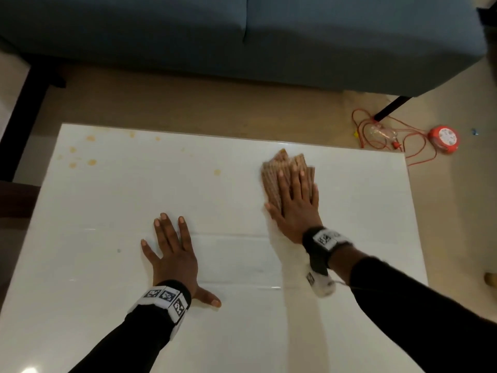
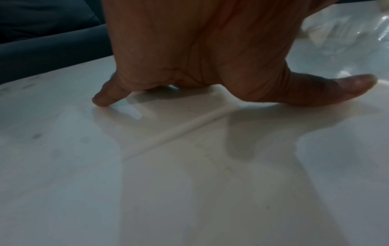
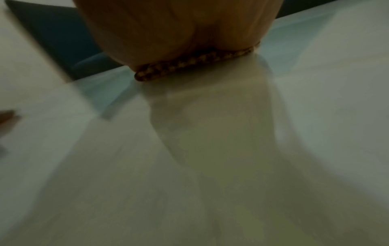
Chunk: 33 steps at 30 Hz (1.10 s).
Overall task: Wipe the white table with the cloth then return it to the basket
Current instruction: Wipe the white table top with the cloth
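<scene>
Brown checked cloth (image 1: 281, 172) lies folded flat on the white table (image 1: 107, 278), right of centre near the far edge, pinned under my palm. Table is glossy, rectangular; yellowish stains (image 1: 91, 162) dot its far-left corner, one nearer the cloth.

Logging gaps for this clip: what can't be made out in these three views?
- Basket: in no view.
- Cloth: near part hidden under the right hand in the head view; right wrist view shows only a blurred edge.
- Left hand fingertips: left wrist view, hidden by the palm.
- Table near edge: cut off, head view.
</scene>
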Motion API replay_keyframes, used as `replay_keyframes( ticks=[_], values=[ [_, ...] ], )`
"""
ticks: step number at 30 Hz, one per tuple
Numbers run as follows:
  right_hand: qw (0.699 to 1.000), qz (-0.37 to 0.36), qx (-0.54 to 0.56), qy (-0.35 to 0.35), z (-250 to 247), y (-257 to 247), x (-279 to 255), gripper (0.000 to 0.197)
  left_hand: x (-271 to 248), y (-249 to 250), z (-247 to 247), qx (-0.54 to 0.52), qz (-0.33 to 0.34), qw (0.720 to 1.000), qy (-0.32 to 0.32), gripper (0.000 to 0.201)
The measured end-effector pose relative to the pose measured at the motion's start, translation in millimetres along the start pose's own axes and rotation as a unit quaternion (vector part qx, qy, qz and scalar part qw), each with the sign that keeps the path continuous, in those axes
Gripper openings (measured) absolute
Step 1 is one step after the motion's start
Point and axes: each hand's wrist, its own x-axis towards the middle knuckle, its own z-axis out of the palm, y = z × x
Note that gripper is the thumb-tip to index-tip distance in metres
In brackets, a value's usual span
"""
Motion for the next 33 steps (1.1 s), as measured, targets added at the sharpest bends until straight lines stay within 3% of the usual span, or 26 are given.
replay_keyframes(
  ticks=[5,9,12,15,19,22,27,29,33],
  values=[
    [0.996,0.080,0.036,0.006,-28,-8,82,0.084,-1,-1,1,0.005,0.000,1.000,0.009,0.202],
    [1.000,0.024,0.010,0.012,-8,2,4,0.087,0,-1,0,0.004,-0.001,1.000,0.007,0.202],
    [0.999,-0.005,0.008,-0.036,1,25,-51,0.088,-3,-2,-4,-0.005,-0.001,1.000,0.000,0.201],
    [1.000,0.014,-0.005,-0.025,-9,43,-11,0.090,-5,-2,-4,-0.006,0.001,1.000,0.007,0.201],
    [0.994,0.106,0.020,0.011,-27,33,62,0.087,-3,0,0,-0.003,-0.002,1.000,0.019,0.201],
    [0.996,0.084,0.010,0.015,-14,14,40,0.087,-3,-3,1,-0.015,0.003,1.000,0.018,0.201],
    [0.996,-0.075,-0.021,-0.032,38,-65,-83,0.083,-1,-7,-3,-0.031,0.018,0.999,0.011,0.199],
    [0.993,-0.102,-0.026,-0.054,42,-95,-71,0.081,1,-7,0,-0.043,0.033,0.998,0.014,0.198],
    [0.998,-0.044,-0.024,-0.037,11,-146,42,0.084,4,-17,8,-0.034,0.069,0.996,0.043,0.196]
  ],
)
